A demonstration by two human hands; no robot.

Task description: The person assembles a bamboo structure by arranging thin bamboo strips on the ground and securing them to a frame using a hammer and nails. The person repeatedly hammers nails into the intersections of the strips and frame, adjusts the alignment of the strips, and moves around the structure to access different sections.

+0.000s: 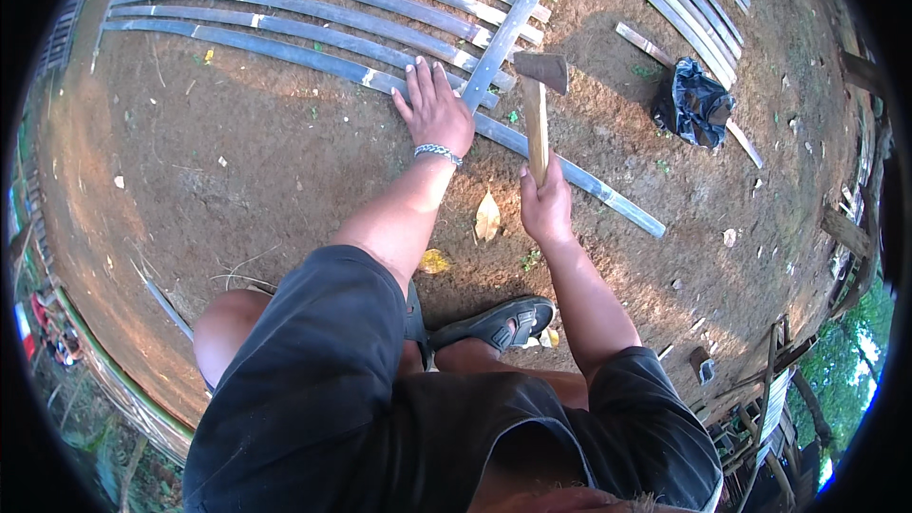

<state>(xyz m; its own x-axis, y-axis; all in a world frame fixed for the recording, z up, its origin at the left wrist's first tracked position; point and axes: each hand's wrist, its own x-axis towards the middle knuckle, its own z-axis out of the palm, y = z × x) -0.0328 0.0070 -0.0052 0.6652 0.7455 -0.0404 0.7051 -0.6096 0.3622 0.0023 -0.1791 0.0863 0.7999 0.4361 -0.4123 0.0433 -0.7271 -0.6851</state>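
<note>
My left hand (442, 123) lies palm down, fingers spread and not clenched, at the lower end of the cross strip (513, 24), where it meets the long strip (617, 201). My right hand (548, 204) is wrapped around the lower handle of the hatchet (537, 119), whose head points away from me, just right of the cross strip. I judge the step in hand to be steadying the joint with the hatchet held ready. For good control, I should press with the whole palm, keep the two strips from sliding over each other, and keep every finger out of line with the blade. The right grip should stay firm, wrist straight, with the sandal (494, 323) well back from the head.

Hidden: my left hand covers the crossing point, so contact between the strips there cannot be checked. My right fist conceals the handle's butt. The far ends of several strips are cut off at the upper edge. From overhead, the hatchet head probably hangs clear of the soil (256, 142), but its height is hard to read
</note>
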